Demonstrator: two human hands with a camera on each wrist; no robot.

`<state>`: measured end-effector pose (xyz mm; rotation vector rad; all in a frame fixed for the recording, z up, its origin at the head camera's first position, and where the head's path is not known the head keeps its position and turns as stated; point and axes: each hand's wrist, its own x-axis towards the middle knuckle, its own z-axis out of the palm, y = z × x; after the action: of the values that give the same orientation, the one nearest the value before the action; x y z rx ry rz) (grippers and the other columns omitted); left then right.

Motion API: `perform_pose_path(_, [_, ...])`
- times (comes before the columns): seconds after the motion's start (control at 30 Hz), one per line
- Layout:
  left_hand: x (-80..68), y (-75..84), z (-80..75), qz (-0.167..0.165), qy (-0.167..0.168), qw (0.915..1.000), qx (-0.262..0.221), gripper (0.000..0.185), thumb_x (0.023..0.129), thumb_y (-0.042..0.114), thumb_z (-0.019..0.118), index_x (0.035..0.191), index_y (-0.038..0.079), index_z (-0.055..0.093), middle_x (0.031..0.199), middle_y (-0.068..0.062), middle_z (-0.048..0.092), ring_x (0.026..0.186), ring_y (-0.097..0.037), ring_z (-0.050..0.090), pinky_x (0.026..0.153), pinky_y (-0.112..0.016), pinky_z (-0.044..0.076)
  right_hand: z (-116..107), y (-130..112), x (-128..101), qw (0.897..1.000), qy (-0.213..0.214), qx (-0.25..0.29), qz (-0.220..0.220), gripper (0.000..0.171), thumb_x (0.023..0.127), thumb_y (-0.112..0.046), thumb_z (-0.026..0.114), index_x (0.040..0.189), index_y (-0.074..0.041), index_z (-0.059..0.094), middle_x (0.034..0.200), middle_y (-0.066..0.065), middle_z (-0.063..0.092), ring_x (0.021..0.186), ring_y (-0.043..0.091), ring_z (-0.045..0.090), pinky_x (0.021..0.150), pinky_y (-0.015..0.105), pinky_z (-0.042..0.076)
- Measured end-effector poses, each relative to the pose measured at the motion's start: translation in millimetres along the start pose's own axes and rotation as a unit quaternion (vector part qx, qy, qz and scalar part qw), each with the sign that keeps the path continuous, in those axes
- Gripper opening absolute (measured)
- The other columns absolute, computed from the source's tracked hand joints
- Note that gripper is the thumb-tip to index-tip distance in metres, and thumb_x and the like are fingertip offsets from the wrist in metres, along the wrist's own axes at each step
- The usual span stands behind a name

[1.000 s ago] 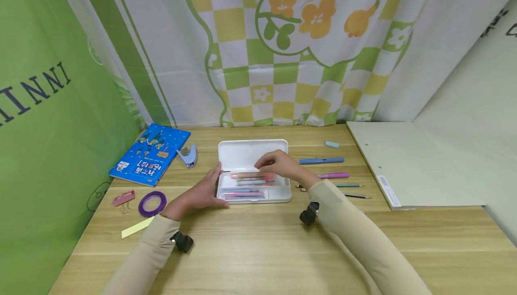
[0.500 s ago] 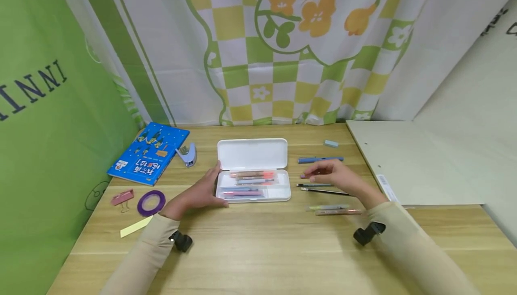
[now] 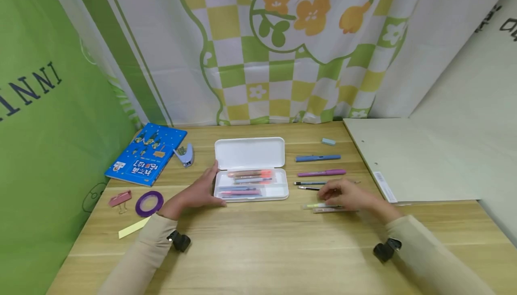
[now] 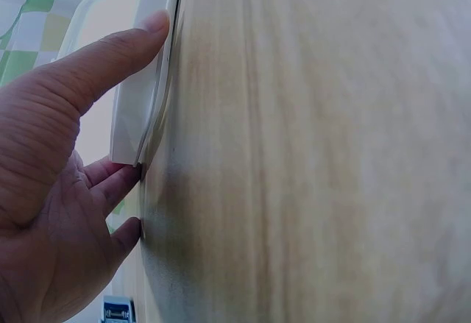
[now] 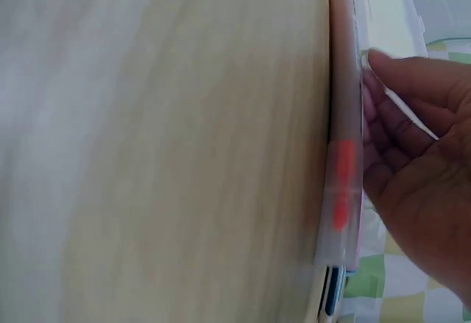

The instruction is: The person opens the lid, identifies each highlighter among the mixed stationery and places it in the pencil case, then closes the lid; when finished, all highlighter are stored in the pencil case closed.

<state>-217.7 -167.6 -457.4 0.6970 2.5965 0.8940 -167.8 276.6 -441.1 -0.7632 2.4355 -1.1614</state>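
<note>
A white pencil case (image 3: pixel 276 191) lies with its lid (image 3: pixel 249 153) raised and several pens (image 3: pixel 250 181) in its tray. My left hand (image 3: pixel 198 191) holds its left front corner. In the left wrist view the thumb (image 4: pixel 121 54) presses the front wall, and the other fingers are at the left end. My right hand (image 3: pixel 347 194) hovers low over a yellow highlighter (image 3: pixel 311 206), its fingers loosely bent; no object shows between them. Whether they touch the highlighter is hidden. Alongside lies an orange-tipped clear marker (image 5: pixel 343 117), nearest the right wrist camera.
Right of the case lie a blue pen (image 3: pixel 318 158), a purple pen (image 3: pixel 322 173), two pencils (image 3: pixel 308 183) and an eraser (image 3: pixel 328 142). A large pale board (image 3: pixel 420 160) is farther right. At left are a blue book (image 3: pixel 147 153), stapler (image 3: pixel 185 155), binder clip (image 3: pixel 120 198) and purple tape (image 3: pixel 139 205).
My right hand has left the case, where it was over the tray, passed by the purple pen, and come down toward the highlighters. The left hand stays at the case.
</note>
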Motion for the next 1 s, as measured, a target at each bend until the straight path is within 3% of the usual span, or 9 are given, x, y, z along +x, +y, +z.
perform_pose_path(0.4, [0.2,0.9,-0.6,-0.006,0.001,1.0,-0.008,0.131,0.067,0.041,0.084,0.149,0.0,-0.009,0.154,-0.025,0.01,0.14,-0.038,0.017,0.111,-0.05,0.02,1.3,-1.6,3.1,0.999,-0.011,-0.047,-0.016,0.013,0.086,0.001,0.064,0.098,-0.002,0.07,0.091,0.005,0.067,0.08,0.006,0.058,0.07,0.025,0.05])
perform_pose_path(0.6, [0.1,-1.6,0.4,-0.015,-0.006,0.9999,-0.003,0.132,0.067,0.042,0.084,0.15,0.002,-0.011,0.154,-0.023,0.01,0.14,-0.036,0.017,0.112,-0.048,0.02,-0.4,-9.5,11.7,1.0,0.006,-0.022,0.003,0.012,0.087,-0.005,0.065,0.097,-0.008,0.072,0.095,0.004,0.067,0.083,0.009,0.058,0.071,0.024,0.049])
perform_pose_path(0.8, [-0.5,-1.0,0.2,-0.011,-0.004,0.9999,-0.009,0.131,0.067,0.041,0.084,0.149,0.001,-0.01,0.154,-0.024,0.009,0.14,-0.038,0.016,0.111,-0.049,0.02,-3.5,-34.0,39.7,1.0,0.02,-0.006,-0.014,0.012,0.09,-0.009,0.063,0.099,-0.007,0.071,0.109,0.015,0.067,0.094,0.021,0.063,0.072,0.026,0.05])
perform_pose_path(1.0, [0.0,0.1,1.5,-0.004,0.0,1.0,-0.006,0.13,0.068,0.039,0.084,0.149,-0.001,-0.009,0.153,-0.026,0.01,0.139,-0.04,0.018,0.111,-0.05,0.021,9.8,-61.5,85.6,0.999,0.02,-0.013,-0.036,0.014,0.091,-0.008,0.061,0.102,-0.005,0.07,0.1,0.007,0.067,0.09,0.019,0.061,0.075,0.03,0.051])
